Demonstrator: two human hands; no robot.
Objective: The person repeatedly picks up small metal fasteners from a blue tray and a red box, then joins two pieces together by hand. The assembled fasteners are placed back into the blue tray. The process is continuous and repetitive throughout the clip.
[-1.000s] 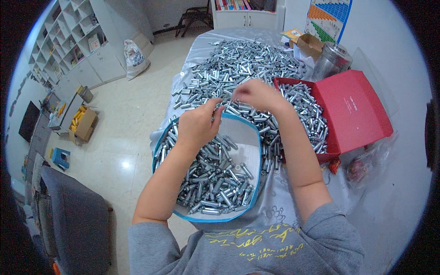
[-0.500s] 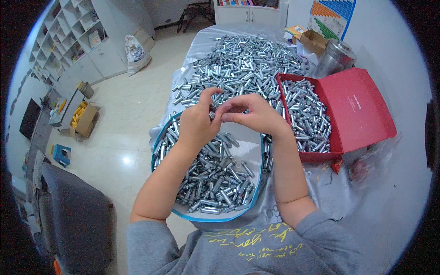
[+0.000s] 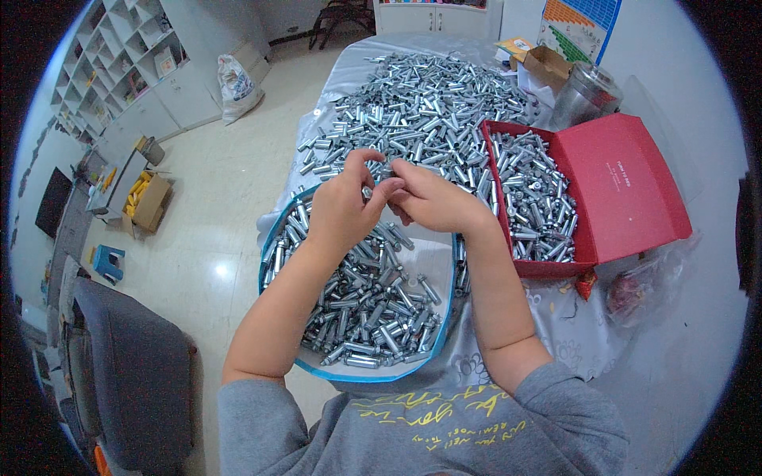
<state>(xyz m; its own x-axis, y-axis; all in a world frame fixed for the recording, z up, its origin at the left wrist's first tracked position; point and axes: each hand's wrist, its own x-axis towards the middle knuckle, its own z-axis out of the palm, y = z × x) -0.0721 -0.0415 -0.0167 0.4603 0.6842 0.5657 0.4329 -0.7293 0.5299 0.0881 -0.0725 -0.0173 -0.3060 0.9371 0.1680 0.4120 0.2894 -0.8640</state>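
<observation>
Above the far rim of a blue-edged white bin [image 3: 432, 258], the two hands meet. The left hand [image 3: 340, 208] is curled round a small metal fastener [image 3: 367, 192], part of which shows between thumb and fingers; the right hand [image 3: 440, 198] bends in with its fingertips against the left, and whether it grips a piece of its own cannot be told. A heap of loose fasteners [image 3: 436, 103] spreads over the cloth-covered table [image 3: 579, 333] just beyond the hands, and more fasteners [image 3: 373, 309] lie in the bin below. On the right an open red box [image 3: 556, 268], also full of them, stands near the right forearm, its lid [image 3: 635, 190] tipped outward toward the wall [image 3: 706, 151]. Behind it crowd a metal canister [image 3: 586, 94] and a cardboard carton [image 3: 546, 70]; a see-through plastic bag [image 3: 647, 293] sits in front of the lid. The bin's right rim runs inside the right forearm, close by it, and its pale bottom shows toward that side. Left of the table edge, tiled floor [image 3: 214, 190] stretches to a dark chair [image 3: 143, 365] and a white sack [image 3: 238, 87].
</observation>
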